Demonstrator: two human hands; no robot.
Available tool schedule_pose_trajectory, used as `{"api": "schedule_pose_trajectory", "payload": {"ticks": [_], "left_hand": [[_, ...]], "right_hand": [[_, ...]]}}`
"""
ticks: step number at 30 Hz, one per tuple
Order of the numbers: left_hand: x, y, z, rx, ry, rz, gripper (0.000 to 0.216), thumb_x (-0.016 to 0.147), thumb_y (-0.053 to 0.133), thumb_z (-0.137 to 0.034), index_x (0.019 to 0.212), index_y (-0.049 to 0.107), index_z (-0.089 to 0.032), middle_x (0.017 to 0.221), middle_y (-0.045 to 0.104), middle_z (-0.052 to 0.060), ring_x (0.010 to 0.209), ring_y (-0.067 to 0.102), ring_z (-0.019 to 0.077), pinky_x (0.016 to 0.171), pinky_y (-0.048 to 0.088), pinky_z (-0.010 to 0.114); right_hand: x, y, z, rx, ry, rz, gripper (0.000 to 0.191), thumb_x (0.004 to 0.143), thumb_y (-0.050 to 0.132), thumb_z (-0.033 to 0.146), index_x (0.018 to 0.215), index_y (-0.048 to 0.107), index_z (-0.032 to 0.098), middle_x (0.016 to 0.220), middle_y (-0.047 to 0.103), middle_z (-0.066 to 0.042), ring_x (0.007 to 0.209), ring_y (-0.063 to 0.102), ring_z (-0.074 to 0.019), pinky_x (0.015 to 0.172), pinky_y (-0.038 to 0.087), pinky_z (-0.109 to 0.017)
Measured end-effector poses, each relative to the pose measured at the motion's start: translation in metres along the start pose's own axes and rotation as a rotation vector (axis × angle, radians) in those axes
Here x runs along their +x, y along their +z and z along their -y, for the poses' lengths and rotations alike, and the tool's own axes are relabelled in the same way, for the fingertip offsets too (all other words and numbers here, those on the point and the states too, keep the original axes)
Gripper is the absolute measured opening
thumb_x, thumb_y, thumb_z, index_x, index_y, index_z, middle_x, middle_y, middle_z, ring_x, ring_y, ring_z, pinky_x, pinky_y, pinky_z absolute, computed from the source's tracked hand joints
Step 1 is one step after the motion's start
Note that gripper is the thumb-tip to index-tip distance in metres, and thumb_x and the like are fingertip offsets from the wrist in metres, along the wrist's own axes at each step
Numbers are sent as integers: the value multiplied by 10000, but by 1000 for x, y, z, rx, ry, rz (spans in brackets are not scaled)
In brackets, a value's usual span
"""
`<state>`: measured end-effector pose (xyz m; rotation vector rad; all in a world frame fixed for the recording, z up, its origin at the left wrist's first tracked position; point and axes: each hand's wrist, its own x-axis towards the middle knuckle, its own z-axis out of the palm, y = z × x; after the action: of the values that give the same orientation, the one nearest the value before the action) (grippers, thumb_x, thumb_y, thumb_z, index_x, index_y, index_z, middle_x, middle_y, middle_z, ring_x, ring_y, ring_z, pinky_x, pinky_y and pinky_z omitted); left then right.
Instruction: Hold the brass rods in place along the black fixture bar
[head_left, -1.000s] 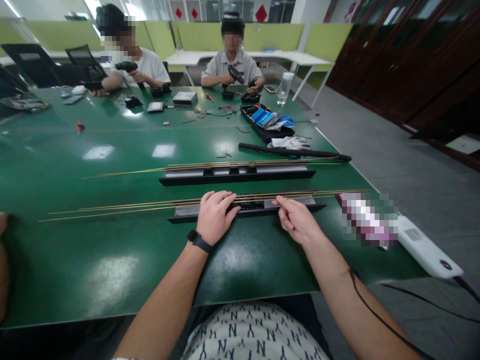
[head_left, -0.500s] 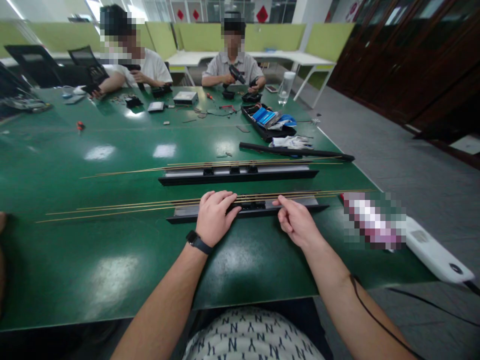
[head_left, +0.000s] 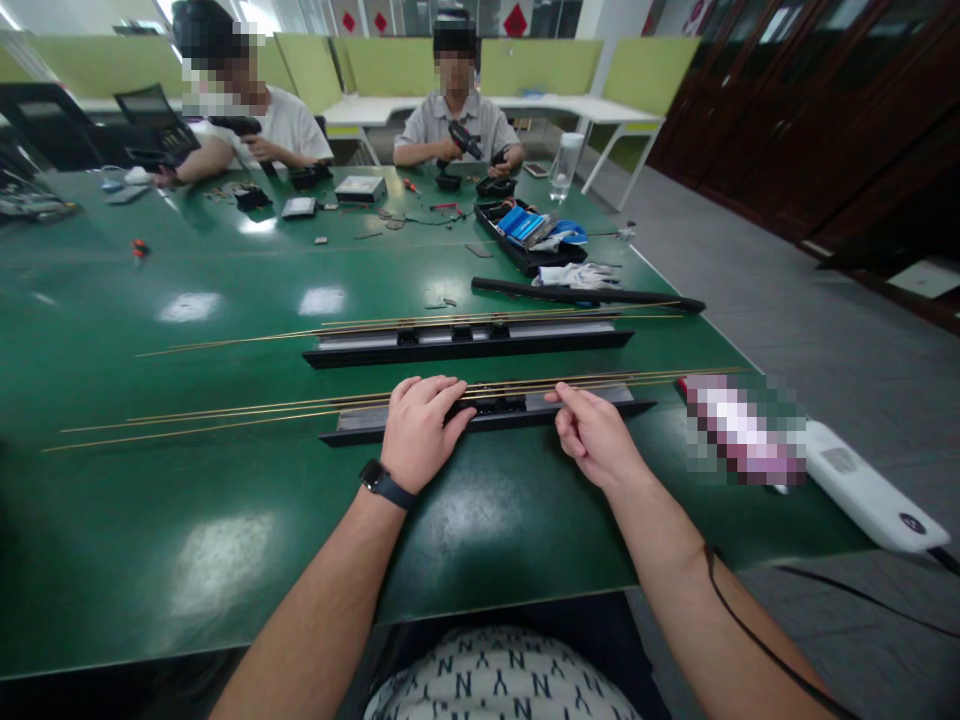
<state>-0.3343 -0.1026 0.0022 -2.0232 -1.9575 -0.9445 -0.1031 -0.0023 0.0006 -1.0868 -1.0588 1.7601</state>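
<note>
A long black track [head_left: 517,408] with grey inserts lies across the green table [head_left: 225,540] in front of me. Thin brass rods [head_left: 225,415] run along its far edge and stick out well to the left. My left hand [head_left: 421,430] lies flat on the track's middle, fingers stretched over it and touching the rods. My right hand [head_left: 592,437] rests at the track's near edge further right, fingers curled, forefinger and thumb pinched toward the rods. What it grips is too thin to make out.
A second black track [head_left: 469,345] with brass rods lies parallel behind. Beyond it are a black bar [head_left: 585,294], gloves [head_left: 574,273] and a tray of parts [head_left: 529,235]. A white device [head_left: 870,495] overhangs the right edge. Two people work with tools at the far side.
Both hands have stayed on the track. The view has tilted slightly, so everything sits a little lower and to the left.
</note>
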Motion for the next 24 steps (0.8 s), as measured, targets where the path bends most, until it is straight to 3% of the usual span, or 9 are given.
{"api": "schedule_pose_trajectory", "payload": {"ticks": [6, 15, 24], "left_hand": [[0, 0, 0, 8, 10, -6, 283, 943, 686, -361, 1200, 689, -241, 1231, 737, 68, 1180, 662, 249, 1105, 403, 473], [0, 1, 1, 11, 10, -4, 292, 941, 692, -360, 1206, 686, -237, 1228, 738, 59, 1184, 660, 240, 1103, 402, 465], [0, 1, 2, 6, 9, -11, 287, 938, 699, -363, 1194, 691, -233, 1222, 740, 69, 1179, 664, 249, 1098, 407, 467]], "right_hand": [[2, -6, 0, 39, -52, -84, 353, 766, 824, 451, 851, 694, 134, 469, 556, 32, 270, 331, -37, 276, 189, -154], [7, -23, 10, 67, -168, -390, 219, 809, 740, 341, 758, 656, 146, 464, 556, 27, 261, 349, -50, 252, 199, -167], [13, -35, 20, 97, -180, -573, 174, 846, 677, 292, 745, 619, 163, 471, 554, 34, 277, 366, -52, 250, 205, -160]]}}
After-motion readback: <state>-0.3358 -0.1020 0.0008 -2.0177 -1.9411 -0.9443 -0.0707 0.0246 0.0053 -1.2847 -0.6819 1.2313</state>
